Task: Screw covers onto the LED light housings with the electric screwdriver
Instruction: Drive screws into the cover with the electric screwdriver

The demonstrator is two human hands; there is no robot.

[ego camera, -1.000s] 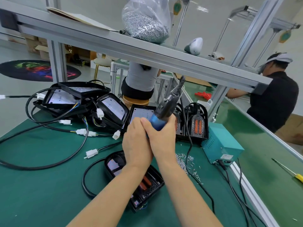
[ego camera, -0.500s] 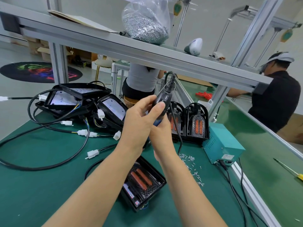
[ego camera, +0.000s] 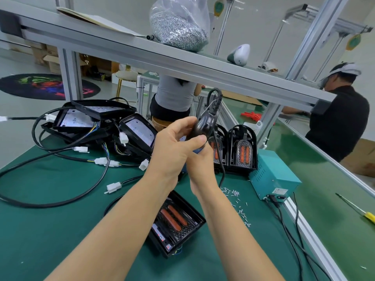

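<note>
The electric screwdriver (ego camera: 205, 122) is raised above the bench, dark body pointing up, its cord looping down to the right. My left hand (ego camera: 174, 149) holds its upper body between thumb and fingers. My right hand (ego camera: 200, 161) grips the lower part from below; the tip is hidden behind my hands. A black LED light housing (ego camera: 176, 222) with two orange strips lies on the green mat under my forearms. Loose screws (ego camera: 235, 197) are scattered to its right.
A pile of housings (ego camera: 97, 122) and white-plugged cables sits far left. Two upright housings (ego camera: 243, 151) stand beside a teal power box (ego camera: 272, 177). A bag of screws (ego camera: 180, 27) rests on the overhead shelf. A yellow-handled screwdriver (ego camera: 363, 211) lies right. Two people work beyond.
Both hands lifted the screwdriver off the housing and upward. My left hand shifted from clasping my right hand to holding the tool's upper body. The housing's orange strips are now uncovered.
</note>
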